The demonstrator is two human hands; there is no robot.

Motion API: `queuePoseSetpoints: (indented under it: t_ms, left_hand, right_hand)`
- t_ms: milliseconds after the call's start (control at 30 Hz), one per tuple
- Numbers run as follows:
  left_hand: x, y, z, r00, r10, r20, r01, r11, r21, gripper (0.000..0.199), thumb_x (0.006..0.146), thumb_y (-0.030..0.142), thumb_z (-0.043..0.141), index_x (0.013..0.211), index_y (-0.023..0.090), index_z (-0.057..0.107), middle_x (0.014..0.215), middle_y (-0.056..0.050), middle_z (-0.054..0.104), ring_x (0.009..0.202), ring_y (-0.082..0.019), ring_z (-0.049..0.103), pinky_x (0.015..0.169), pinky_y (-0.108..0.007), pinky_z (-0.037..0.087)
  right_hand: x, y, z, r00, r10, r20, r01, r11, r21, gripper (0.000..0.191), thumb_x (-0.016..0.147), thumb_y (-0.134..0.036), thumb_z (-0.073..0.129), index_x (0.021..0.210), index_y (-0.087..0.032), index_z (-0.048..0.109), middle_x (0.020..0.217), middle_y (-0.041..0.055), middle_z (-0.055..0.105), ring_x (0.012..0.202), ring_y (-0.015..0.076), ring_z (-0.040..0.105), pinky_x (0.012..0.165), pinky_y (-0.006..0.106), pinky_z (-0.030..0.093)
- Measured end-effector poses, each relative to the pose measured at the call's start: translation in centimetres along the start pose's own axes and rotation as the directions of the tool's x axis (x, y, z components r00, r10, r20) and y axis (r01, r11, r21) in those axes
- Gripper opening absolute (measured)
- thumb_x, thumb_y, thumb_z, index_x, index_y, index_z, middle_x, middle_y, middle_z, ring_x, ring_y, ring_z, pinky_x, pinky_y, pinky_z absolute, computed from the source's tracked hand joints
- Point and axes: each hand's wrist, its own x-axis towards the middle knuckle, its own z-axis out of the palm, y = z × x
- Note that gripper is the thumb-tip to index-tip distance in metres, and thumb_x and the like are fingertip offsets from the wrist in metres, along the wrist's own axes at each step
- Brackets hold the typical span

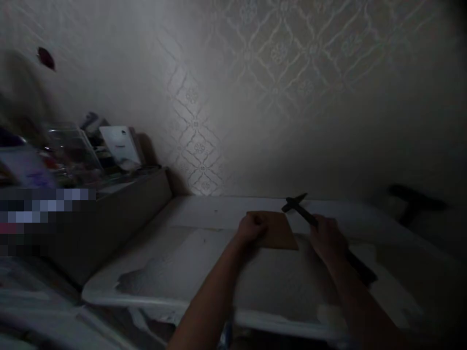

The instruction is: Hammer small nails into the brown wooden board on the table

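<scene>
A hammer [301,210] is gripped by its dark handle in my right hand [328,238]. Its head is raised to the upper left of that hand, near the far right corner of a thin brown board [279,236]. The handle's butt sticks out below my wrist. My left hand [251,227] rests at the board's left side with its fingers curled closed; whatever they may pinch is too small and dark to make out. The board lies flat on a white worktop [175,265].
To the left, a raised shelf [124,218] carries a clear plastic box [73,148], a white box [120,146] and blurred bottles. A patterned wall [248,121] rises behind the worktop. Something dark and blurred [414,199] appears at the far right. The light is dim.
</scene>
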Motion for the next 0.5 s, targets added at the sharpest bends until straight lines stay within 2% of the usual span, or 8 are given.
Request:
queuePoseSetpoints:
  t_ms: [100, 200, 367, 500]
  left_hand:
    - [-0.13, -0.03, -0.01, 0.998, 0.055, -0.030, -0.053, 0.997, 0.050, 0.023, 0.066, 0.014, 0.063, 0.089, 0.013, 0.065, 0.084, -0.006, 0.067, 0.076, -0.016, 0.061, 0.070, -0.024, 0.047]
    - [-0.20, -0.01, -0.06, 0.998, 0.064, -0.002, -0.064, 0.997, 0.036, 0.031, 0.062, 0.010, 0.065, 0.092, 0.013, 0.062, 0.082, -0.004, 0.066, 0.073, -0.014, 0.060, 0.067, -0.022, 0.046]
    - [-0.28, 0.06, -0.27, 0.996, 0.085, 0.026, -0.085, 0.996, -0.009, 0.034, 0.059, 0.005, 0.065, 0.092, 0.012, 0.059, 0.080, -0.003, 0.064, 0.073, -0.013, 0.059, 0.066, -0.020, 0.045]
    - [-0.42, 0.26, -0.47, 0.997, 0.064, 0.037, -0.064, 0.998, -0.002, 0.029, 0.059, 0.006, 0.066, 0.087, 0.012, 0.059, 0.079, -0.002, 0.063, 0.073, -0.012, 0.058, 0.066, -0.020, 0.044]
  right_hand:
    - [0.11, 0.09, 0.25, 0.985, -0.161, -0.064, 0.166, 0.983, 0.080, 0.032, 0.086, -0.020, 0.044, 0.116, -0.019, 0.055, 0.109, 0.0118, 0.058, 0.089, 0.0229, 0.060, 0.068, 0.031, 0.044]
    - [0.30, 0.24, 0.50, 0.952, -0.296, -0.081, 0.305, 0.942, 0.138, 0.033, 0.083, -0.016, 0.046, 0.115, -0.020, 0.055, 0.103, 0.0089, 0.063, 0.091, 0.0226, 0.059, 0.072, 0.032, 0.043]
    - [0.58, 0.27, 0.71, 0.915, -0.382, -0.127, 0.402, 0.887, 0.229, 0.033, 0.084, -0.017, 0.046, 0.115, -0.022, 0.055, 0.104, 0.0060, 0.065, 0.091, 0.0218, 0.059, 0.074, 0.031, 0.043]
    - [0.54, 0.14, 0.64, 0.892, -0.431, -0.139, 0.453, 0.847, 0.280, 0.031, 0.083, -0.017, 0.046, 0.112, -0.022, 0.057, 0.105, 0.0050, 0.064, 0.093, 0.0210, 0.058, 0.078, 0.032, 0.043]
